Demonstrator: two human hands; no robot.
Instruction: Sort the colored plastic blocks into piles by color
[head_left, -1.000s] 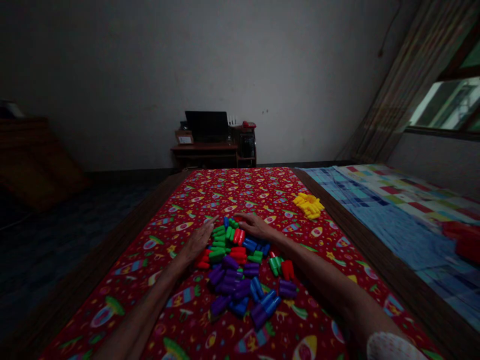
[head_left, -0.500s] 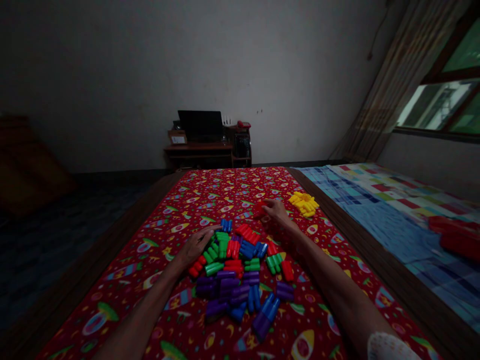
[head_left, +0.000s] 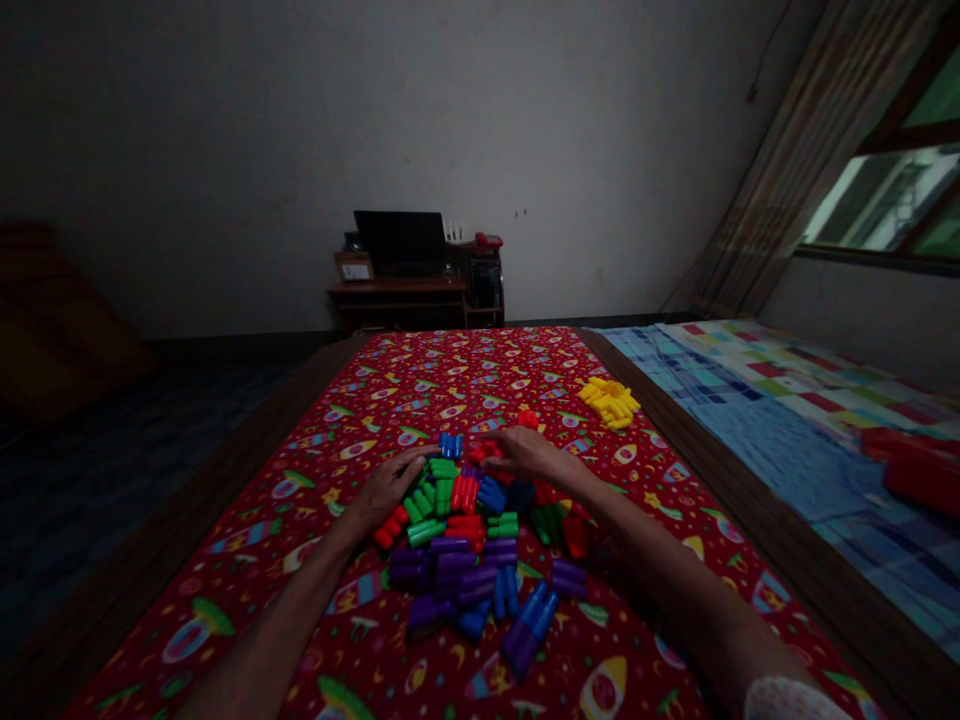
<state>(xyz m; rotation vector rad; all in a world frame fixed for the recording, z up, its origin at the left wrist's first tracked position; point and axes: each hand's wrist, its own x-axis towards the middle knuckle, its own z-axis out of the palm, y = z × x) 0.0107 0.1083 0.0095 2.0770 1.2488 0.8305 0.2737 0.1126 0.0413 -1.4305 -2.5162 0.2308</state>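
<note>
R hand (head_left: 519,452) at red block (head_left: 478,455), far end of block pile (head_left: 454,565); can't tell if grip's tight. L hand (head_left: 388,487) grip's apart, by green blocks (head_left: 443,496). Blocks prob. light, hard, bit slippery; pinch sides.

Two bare hands, near each other but apart, at centre frame.
Left forearm (head_left: 300,580) rises from the lower left edge; left hand (head_left: 390,487) is back-up, fingers extended together toward the upper right. Right forearm (head_left: 660,545) enters from the lower right; right hand (head_left: 525,450) sits slightly higher, fingers pointing left, their closure unclear.
</note>
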